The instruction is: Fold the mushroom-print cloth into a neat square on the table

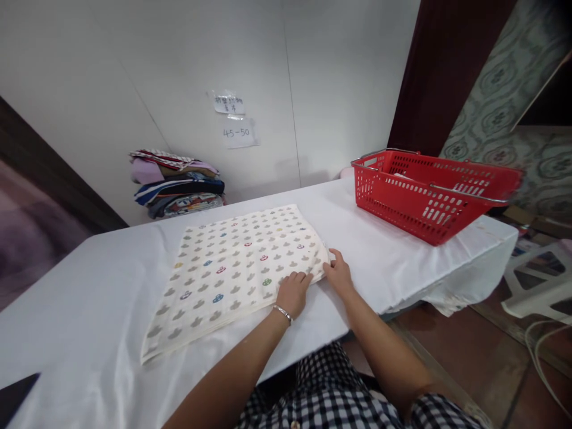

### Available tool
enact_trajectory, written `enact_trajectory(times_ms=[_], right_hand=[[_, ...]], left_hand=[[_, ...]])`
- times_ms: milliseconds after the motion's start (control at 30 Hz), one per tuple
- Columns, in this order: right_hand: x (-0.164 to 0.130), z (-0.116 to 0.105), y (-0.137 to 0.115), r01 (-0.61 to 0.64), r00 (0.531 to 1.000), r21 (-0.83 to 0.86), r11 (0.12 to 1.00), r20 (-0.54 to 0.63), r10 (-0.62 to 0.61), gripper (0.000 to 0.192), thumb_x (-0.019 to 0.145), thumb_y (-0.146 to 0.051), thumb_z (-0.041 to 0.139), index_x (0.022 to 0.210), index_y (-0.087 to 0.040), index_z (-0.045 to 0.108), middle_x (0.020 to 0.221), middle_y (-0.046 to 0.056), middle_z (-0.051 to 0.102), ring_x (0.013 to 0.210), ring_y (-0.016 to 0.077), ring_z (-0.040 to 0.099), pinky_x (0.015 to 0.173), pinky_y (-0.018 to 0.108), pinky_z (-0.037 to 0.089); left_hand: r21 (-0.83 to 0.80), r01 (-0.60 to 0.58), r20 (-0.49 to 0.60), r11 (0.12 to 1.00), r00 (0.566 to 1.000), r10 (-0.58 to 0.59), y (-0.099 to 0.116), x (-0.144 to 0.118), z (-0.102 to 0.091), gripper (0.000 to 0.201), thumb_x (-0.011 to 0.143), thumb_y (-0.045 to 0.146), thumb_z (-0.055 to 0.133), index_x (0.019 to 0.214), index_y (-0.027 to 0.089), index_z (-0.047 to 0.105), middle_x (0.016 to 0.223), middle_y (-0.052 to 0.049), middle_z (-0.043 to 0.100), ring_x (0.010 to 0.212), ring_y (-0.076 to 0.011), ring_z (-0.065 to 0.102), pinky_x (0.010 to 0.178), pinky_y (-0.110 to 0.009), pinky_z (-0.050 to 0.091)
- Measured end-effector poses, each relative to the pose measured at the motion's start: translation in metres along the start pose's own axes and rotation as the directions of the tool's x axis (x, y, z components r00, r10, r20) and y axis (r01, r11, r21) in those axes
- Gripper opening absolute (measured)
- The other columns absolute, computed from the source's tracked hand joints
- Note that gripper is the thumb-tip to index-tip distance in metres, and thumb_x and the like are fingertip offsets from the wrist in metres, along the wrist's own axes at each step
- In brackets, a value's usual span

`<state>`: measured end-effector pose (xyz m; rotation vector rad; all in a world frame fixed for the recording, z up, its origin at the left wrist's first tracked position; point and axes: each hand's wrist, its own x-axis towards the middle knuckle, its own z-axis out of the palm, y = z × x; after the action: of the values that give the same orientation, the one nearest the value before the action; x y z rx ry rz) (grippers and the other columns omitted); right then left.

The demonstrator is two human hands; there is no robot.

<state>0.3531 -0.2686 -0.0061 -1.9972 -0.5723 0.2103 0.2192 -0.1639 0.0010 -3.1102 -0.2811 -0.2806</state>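
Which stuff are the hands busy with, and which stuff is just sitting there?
Busy with:
- patterned cloth, lying flat on the table
- left hand and right hand, both on the cloth's near edge

Just sitting there:
- red basket on the table's far corner
- pile of folded clothes by the wall
- paper notes on the wall

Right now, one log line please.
left hand: on cloth edge | right hand: at cloth corner | cloth: flat on table | basket: right
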Motion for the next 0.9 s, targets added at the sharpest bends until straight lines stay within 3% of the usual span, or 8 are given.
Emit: enact_trajectory(times_ms=[100, 200, 333, 500, 633, 700, 800, 900], right_hand=[[-0.007, -0.009, -0.005, 0.028, 0.999, -0.303, 0.953, 0.041, -0.017, 0.049, 0.079, -0.027, 0.042, 0.127, -0.025, 0.042, 0.063, -0.003, 0.059, 0.061, 0.0162, 0.055, 0.056, 0.024, 0.034], [-0.012, -0.013, -0.012, 0.099, 0.993, -0.477, 0.873, 0.107, -0.054, 0.041, 0.084, -0.026, 0.038, 0.122, -0.027, 0.05, 0.077, 0.001, 0.066, 0.073, 0.0177, 0.059, 0.062, 0.025, 0.035], [-0.012, -0.015, -0.015, 0.191, 0.971, -0.562, 0.805, 0.228, -0.071, 0.03, 0.085, -0.024, 0.037, 0.099, -0.027, 0.064, 0.092, 0.001, 0.069, 0.083, 0.0172, 0.06, 0.063, 0.024, 0.034], [-0.012, -0.016, -0.014, 0.205, 0.965, -0.632, 0.747, 0.257, -0.047, 0.029, 0.086, -0.027, 0.038, 0.099, -0.025, 0.063, 0.087, 0.002, 0.068, 0.08, 0.0178, 0.061, 0.061, 0.025, 0.034], [-0.017, -0.021, -0.013, 0.26, 0.954, -0.68, 0.686, 0.289, -0.076, 0.032, 0.088, -0.032, 0.036, 0.105, -0.026, 0.063, 0.093, 0.005, 0.067, 0.086, 0.0207, 0.061, 0.066, 0.028, 0.041], [-0.018, -0.023, -0.011, 0.329, 0.943, -0.718, 0.614, 0.279, -0.179, 0.034, 0.089, -0.035, 0.036, 0.105, -0.025, 0.064, 0.107, 0.01, 0.062, 0.1, 0.0261, 0.057, 0.075, 0.034, 0.043], [-0.017, -0.019, -0.005, 0.473, 0.868, -0.72, 0.507, 0.285, -0.406, 0.038, 0.088, -0.037, 0.038, 0.111, -0.02, 0.063, 0.136, 0.014, 0.043, 0.129, 0.0335, 0.033, 0.096, 0.047, 0.034], [-0.016, -0.008, 0.006, 0.67, 0.742, -0.562, 0.485, 0.485, -0.462, 0.047, 0.09, -0.044, 0.033, 0.127, -0.023, 0.051, 0.143, 0.007, 0.037, 0.134, 0.0265, 0.027, 0.105, 0.047, 0.026]], left_hand=[[-0.011, -0.019, -0.008, 1.0, 1.0, 0.019, -0.004, -0.005, -0.001, 0.037, 0.085, 0.01, 0.039, 0.118, 0.022, 0.053, 0.106, -0.006, 0.057, 0.096, -0.0211, 0.048, 0.079, -0.037, 0.042], [-0.044, -0.024, -0.018, 0.999, 1.0, 0.023, -0.009, -0.01, -0.003, 0.035, 0.086, 0.01, 0.039, 0.113, 0.023, 0.056, 0.105, -0.006, 0.057, 0.094, -0.0204, 0.048, 0.079, -0.036, 0.042], [-0.134, -0.035, -0.058, 0.99, 0.998, 0.027, -0.025, -0.027, -0.006, 0.032, 0.085, 0.008, 0.04, 0.107, 0.02, 0.059, 0.105, -0.006, 0.059, 0.095, -0.0204, 0.049, 0.081, -0.037, 0.043], [-0.349, -0.06, -0.126, 0.935, 0.992, 0.017, -0.059, -0.067, -0.019, 0.032, 0.079, 0.007, 0.046, 0.105, 0.02, 0.06, 0.105, -0.007, 0.06, 0.098, -0.0188, 0.052, 0.087, -0.037, 0.045], [-0.457, 0.059, -0.165, 0.887, 0.975, -0.15, -0.089, -0.099, -0.033, 0.018, 0.086, 0.025, 0.048, 0.092, 0.022, 0.064, 0.102, -0.005, 0.063, 0.098, -0.0164, 0.056, 0.086, -0.033, 0.048], [-0.436, 0.154, -0.199, 0.887, 0.944, -0.262, -0.104, -0.112, -0.035, 0.022, 0.088, 0.031, 0.045, 0.092, 0.022, 0.065, 0.103, -0.005, 0.064, 0.099, -0.0167, 0.057, 0.088, -0.034, 0.048], [-0.289, 0.308, -0.186, 0.907, 0.911, -0.368, -0.122, -0.126, -0.03, 0.031, 0.088, 0.036, 0.044, 0.109, 0.022, 0.061, 0.12, -0.008, 0.059, 0.116, -0.0221, 0.05, 0.099, -0.044, 0.039], [-0.153, 0.402, -0.053, 0.903, 0.909, -0.413, -0.132, -0.134, -0.021, 0.044, 0.088, 0.042, 0.043, 0.127, 0.024, 0.05, 0.138, -0.008, 0.044, 0.13, -0.026, 0.034, 0.106, -0.052, 0.026]])
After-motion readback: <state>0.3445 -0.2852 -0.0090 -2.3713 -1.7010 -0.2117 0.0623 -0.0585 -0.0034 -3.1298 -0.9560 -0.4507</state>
